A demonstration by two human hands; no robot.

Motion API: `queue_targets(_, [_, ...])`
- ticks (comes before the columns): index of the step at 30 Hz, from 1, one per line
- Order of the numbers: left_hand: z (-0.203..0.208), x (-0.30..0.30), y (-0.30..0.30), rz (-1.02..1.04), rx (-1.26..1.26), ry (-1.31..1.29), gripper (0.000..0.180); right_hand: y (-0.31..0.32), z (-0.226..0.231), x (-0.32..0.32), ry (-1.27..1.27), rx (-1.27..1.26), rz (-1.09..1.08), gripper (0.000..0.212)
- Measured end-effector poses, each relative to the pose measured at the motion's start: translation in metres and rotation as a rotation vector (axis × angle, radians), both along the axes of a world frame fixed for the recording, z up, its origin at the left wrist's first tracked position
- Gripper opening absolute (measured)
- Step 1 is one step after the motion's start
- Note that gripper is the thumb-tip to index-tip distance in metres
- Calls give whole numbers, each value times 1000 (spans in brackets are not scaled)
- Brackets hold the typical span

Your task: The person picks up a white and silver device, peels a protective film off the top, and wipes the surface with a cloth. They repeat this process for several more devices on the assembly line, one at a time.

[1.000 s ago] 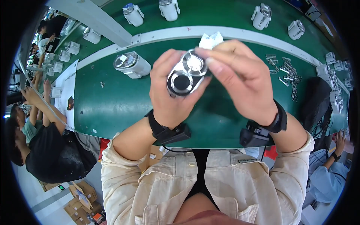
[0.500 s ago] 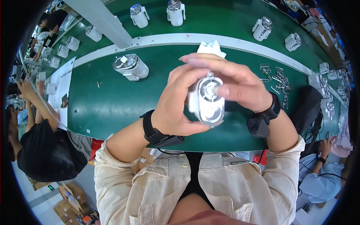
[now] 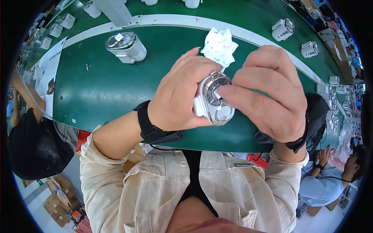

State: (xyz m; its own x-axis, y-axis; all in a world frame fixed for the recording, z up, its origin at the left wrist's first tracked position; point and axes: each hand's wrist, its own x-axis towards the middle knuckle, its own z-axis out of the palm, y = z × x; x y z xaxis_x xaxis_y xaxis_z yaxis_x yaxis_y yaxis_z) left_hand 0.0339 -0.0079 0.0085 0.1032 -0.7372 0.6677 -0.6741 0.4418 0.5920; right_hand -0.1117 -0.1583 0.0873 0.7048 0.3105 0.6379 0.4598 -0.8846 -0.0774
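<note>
My left hand [image 3: 176, 93] is wrapped round a white oval device [image 3: 224, 115] with a shiny, silver-rimmed top, tilted so that the top faces me. Over that top, my right hand [image 3: 272, 91] has its fingers curled, with the fingertips closed at a small white piece [image 3: 218, 94] beside the round opening. Part of the opening lies behind these fingertips. On the bench to the left stands a similar white device [image 3: 134, 50], with a small white square [image 3: 119, 37] on its top. Crumpled white paper [image 3: 220, 47] lies just beyond my hands.
A pale metal rail [image 3: 167, 20] crosses the green bench [image 3: 93, 101]. Beyond it stand more white devices [image 3: 283, 30]. At the right are a black padded object [image 3: 316, 112] and cables. A printed sheet [image 3: 54, 73] lies at the left; people sit on both sides.
My right hand has turned and curled its fingers, coming round to the device's right side. The view has shifted, so more of the crumpled paper shows. My left hand keeps its hold.
</note>
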Motion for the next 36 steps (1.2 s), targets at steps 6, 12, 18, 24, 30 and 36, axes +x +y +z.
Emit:
queue_targets(6, [-1,-3,-3,-4,-27,-51,74,5,-4,0,-31,63,-4,35])
queue_targets(12, [-3,-3,-4,-4,23,-78,74,3,-8,2,-93,-4,-1,37])
queue_targets(18, [-6,-5,-3,36,-45,-115,77,14,8,3,18,-143,-46,39])
queue_targets(24, [-4,-3,1,65,-13,-193,95,9,0,-3,0,-124,-32,39])
queue_targets(30, [-2,-4,3,90,18,-196,102,-3,-8,-6,-24,-118,-7,40])
queue_targets(36, [3,-3,5,93,58,-239,104,-5,-10,1,-50,-127,31,41])
